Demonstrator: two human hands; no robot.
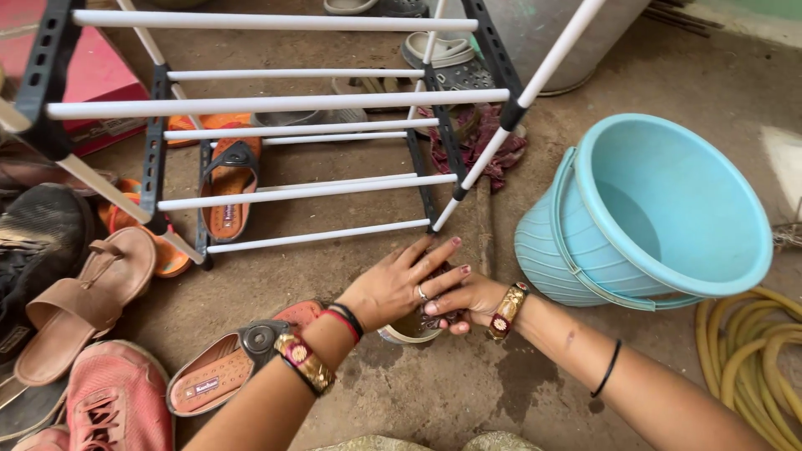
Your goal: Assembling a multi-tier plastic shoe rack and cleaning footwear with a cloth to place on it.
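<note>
While one white-railed shoe rack (276, 125) spans the back of the floor, one light-blue bucket (660, 209) leans beside one coiled yellow hose (752, 351). Smaller — one small bowl (409, 330) sits on the concrete below the rack, the left hand (397, 288) spread flat over it, the right hand (468, 301) curled around its side; two wrists carry bangles.

Both arms are bare, with no sleeves in view. The left hand (393, 288) wears a silver ring on one finger, and its nails are painted dark red. On the left wrist there are thin red and black bangles and a wider golden bangle with red ornaments. The right hand (468, 301) also has dark red nails; its wrist has a similar golden bangle with red. A thin black thread goes around the right forearm.
</note>
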